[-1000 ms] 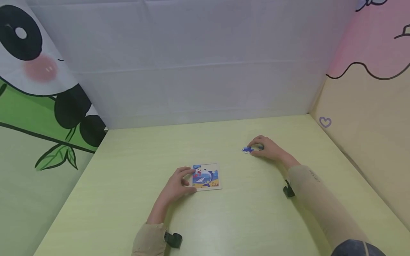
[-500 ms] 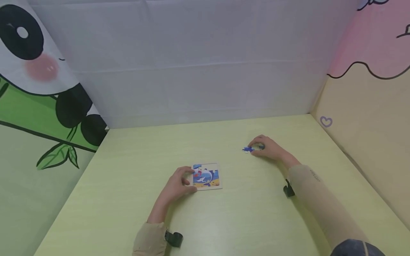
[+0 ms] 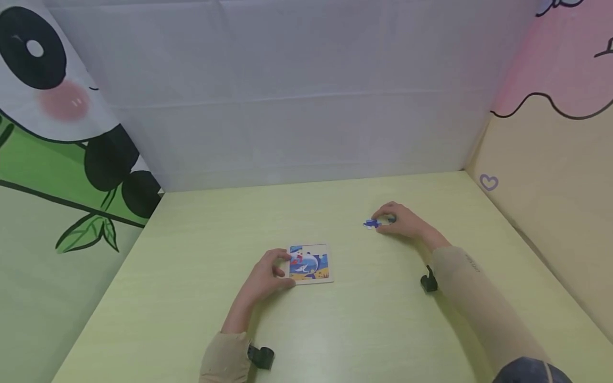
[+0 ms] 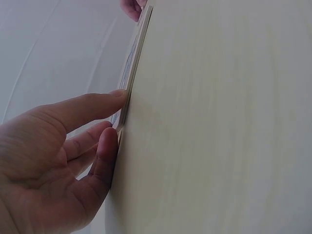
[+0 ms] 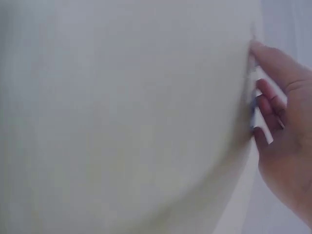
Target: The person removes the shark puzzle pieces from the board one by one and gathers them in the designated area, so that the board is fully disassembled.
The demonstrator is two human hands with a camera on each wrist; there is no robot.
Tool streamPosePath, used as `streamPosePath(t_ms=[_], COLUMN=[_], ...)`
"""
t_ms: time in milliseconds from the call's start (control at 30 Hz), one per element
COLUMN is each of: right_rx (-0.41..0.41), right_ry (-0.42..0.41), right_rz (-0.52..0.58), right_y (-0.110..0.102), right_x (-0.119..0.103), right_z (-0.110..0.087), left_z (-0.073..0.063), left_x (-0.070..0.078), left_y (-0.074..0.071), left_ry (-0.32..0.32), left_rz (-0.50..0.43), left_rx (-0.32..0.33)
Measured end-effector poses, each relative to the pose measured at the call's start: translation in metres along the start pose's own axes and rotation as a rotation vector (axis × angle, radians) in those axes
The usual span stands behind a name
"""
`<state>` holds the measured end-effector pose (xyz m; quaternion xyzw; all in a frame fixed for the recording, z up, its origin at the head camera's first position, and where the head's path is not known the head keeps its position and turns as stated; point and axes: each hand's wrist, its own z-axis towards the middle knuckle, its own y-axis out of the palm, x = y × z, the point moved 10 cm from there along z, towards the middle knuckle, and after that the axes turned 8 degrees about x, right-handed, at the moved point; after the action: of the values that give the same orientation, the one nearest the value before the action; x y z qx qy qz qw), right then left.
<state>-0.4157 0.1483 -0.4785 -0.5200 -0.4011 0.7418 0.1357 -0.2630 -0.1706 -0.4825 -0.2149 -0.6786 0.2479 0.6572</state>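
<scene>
A small square jigsaw board (image 3: 312, 264) with a blue sea picture lies flat on the table; a pale patch shows along its upper right. My left hand (image 3: 264, 276) holds its left side, thumb at the near corner and fingers at the far one. In the left wrist view the thumb presses on the edge of the board (image 4: 132, 61). Farther back on the right, my right hand (image 3: 404, 221) pinches a blue and white jigsaw piece (image 3: 370, 224) at table level. Another dark piece (image 3: 392, 218) shows partly behind its fingers. The right wrist view is blurred.
The pale wooden table (image 3: 335, 330) runs back to a white cloth wall (image 3: 297, 106). Printed cartoon panels (image 3: 551, 175) stand at both sides. A black wrist camera (image 3: 261, 357) is strapped to each sleeve.
Hardly anything differs. Both hands keep their places at the board and the jigsaw piece; the head view has shifted very slightly, and the right wrist has turned a little.
</scene>
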Motion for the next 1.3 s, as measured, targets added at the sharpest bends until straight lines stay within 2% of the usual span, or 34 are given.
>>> streamPosePath(t_ms=[133,300,533,700,833,1133,1300], right_rx=[-0.017,0.007,0.033,0.032,0.015,-0.116,-0.138], right_ry=[0.000,-0.012,-0.023,-0.006,0.005,-0.043,-0.076], right_rz=[-0.023,-0.001,0.035,0.103,0.137,0.139,0.095], right_y=[0.006,0.020,0.057,0.080,0.096,0.129,0.138], right_x=[-0.012,-0.046,-0.091,-0.114,-0.127,-0.145,-0.150], right_z=[0.008,0.020,0.034,0.032,0.028,0.014,0.012], left_z=[0.000,0.000,-0.001,-0.001,-0.001,-0.001,-0.001], left_x=[0.001,0.001,-0.001,-0.001,-0.001,0.000,0.001], left_y=[0.000,0.001,0.001,0.001,0.000,0.000,-0.001], left_ry=[-0.010,-0.022,-0.032,-0.040,-0.032,-0.021,-0.010], left_rz=[0.006,0.007,0.001,-0.003,-0.001,-0.016,-0.030], left_rx=[0.001,-0.002,0.005,0.010,0.008,-0.003,-0.004])
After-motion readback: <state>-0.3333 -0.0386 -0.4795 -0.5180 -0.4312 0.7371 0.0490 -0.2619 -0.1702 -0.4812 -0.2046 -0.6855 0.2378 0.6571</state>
